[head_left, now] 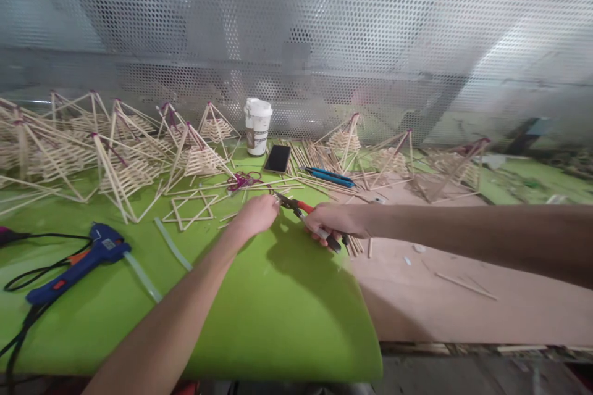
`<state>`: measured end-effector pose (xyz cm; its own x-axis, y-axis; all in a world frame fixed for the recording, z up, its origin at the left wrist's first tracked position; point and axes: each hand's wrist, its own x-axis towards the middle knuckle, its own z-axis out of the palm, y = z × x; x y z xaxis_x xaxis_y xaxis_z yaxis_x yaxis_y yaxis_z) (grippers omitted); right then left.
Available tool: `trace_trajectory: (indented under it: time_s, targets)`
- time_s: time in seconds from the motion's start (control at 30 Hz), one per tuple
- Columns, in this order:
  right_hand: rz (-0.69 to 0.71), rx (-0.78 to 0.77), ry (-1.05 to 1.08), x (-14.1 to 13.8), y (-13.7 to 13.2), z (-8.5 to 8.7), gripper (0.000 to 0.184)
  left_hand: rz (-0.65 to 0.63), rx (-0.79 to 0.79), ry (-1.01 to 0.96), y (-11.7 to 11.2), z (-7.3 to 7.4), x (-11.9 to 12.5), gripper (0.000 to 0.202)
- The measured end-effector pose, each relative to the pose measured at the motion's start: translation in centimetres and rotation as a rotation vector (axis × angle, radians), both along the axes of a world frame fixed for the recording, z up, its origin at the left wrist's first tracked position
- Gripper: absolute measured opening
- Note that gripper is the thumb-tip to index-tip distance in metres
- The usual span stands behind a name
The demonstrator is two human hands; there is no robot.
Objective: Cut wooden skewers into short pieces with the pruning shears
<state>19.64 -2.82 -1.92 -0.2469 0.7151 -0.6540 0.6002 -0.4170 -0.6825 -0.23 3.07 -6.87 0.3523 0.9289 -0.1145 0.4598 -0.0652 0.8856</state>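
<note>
The person's right hand [334, 221] is closed around the handles of a pair of red-and-black cutters [306, 217], whose blades point left toward the left hand [256, 214]. The left hand is curled, knuckles up, on the green mat [278, 308], its fingertips just beside the cutter tips; whether it pinches a stick cannot be told, since the fingers hide whatever lies beneath. The cutters sit near the right edge of the mat, where it meets the bare brown board [440, 302]. A small bundle of loose sticks [356, 245] lies under and just behind the right hand. Ahead of the left hand are a tangle of purple cord [241, 181] and a flat star-shaped stick frame [192, 208]. To the left, a blue glue gun [78, 262] rests on the mat with its black cable [21, 321] trailing off the near edge, and a clear glue stick [172, 244] lies just beside it. Farther back stand a white lidded cup [257, 126], a dark phone [278, 158] lying flat, and a blue-handled tool [328, 176]. Pyramid-shaped stick frames [125, 160] crowd the rear left of the mat, with more at the rear right. A perforated metal screen [324, 31] backs the bench.
</note>
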Motion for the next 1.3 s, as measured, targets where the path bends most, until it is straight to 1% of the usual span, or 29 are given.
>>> trace_trajectory:
  time_s: [0.07, 0.13, 0.27, 0.37, 0.43, 0.5, 0.57, 0.63, 0.73, 0.87, 0.97, 1.0, 1.07, 1.1, 1.2, 1.3]
  targets:
    - [-0.045, 0.006, -0.001, -0.3, -0.2, -0.1, 0.018, -0.004, -0.004, 0.006, 0.0, -0.1, 0.0, 0.043]
    - [-0.061, 0.007, -0.003, -0.7, -0.4, -0.1, 0.017, -0.009, -0.011, 0.021, 0.0, -0.2, 0.1, 0.044]
    - [-0.02, 0.024, -0.013, -1.0, -0.5, 0.3, 0.016, -0.006, -0.031, 0.041, 0.1, -0.4, 0.1, 0.042]
    - [0.029, 0.123, -0.065, -0.4, 0.2, 0.8, 0.018, -0.007, -0.039, 0.01, 0.1, -0.2, 0.1, 0.037]
    - [0.067, 0.226, -0.153, 0.6, 1.4, 1.3, 0.016, -0.005, -0.035, -0.028, 0.1, 0.2, 0.1, 0.034]
    - [0.103, 0.345, -0.293, 1.7, 3.2, 1.9, 0.014, 0.008, -0.024, -0.077, -0.1, 0.7, 0.1, 0.033]
    - [0.15, 0.473, -0.444, 2.8, 5.2, 2.3, 0.016, 0.032, -0.015, -0.14, -0.3, 1.4, 0.2, 0.032]
    - [0.216, 0.595, -0.562, 3.7, 7.0, 2.3, 0.019, 0.054, -0.018, -0.213, -0.6, 1.9, 0.3, 0.03]
    - [0.324, 0.728, -0.654, 4.2, 9.0, 1.7, 0.023, 0.061, -0.052, -0.313, -0.8, 2.4, 0.5, 0.027]
    - [0.415, 0.815, -0.683, 4.2, 10.3, 0.4, 0.029, 0.023, -0.116, -0.399, -0.9, 2.0, 0.8, 0.024]
    - [0.387, 0.902, -0.698, 4.3, 10.4, 0.1, 0.04, 0.019, -0.149, -0.437, -1.1, 1.8, 0.9, 0.023]
    - [0.353, 0.929, -0.712, 4.4, 10.2, 0.1, 0.039, 0.025, -0.159, -0.448, -1.2, 1.8, 0.9, 0.022]
    - [0.276, 0.946, -0.749, 4.6, 9.4, 0.1, 0.028, 0.037, -0.178, -0.471, -1.4, 2.0, 0.9, 0.02]
    - [0.247, 0.93, -0.765, 4.7, 8.8, 0.0, 0.026, 0.041, -0.189, -0.485, -1.5, 2.1, 0.9, 0.019]
    - [0.213, 0.846, -0.805, 4.3, 7.2, -0.6, 0.03, 0.045, -0.237, -0.539, -1.6, 2.3, 1.0, 0.016]
    - [0.23, 0.815, -0.834, 3.3, 6.1, -1.5, 0.02, 0.066, -0.261, -0.573, -1.4, 2.1, 1.3, 0.015]
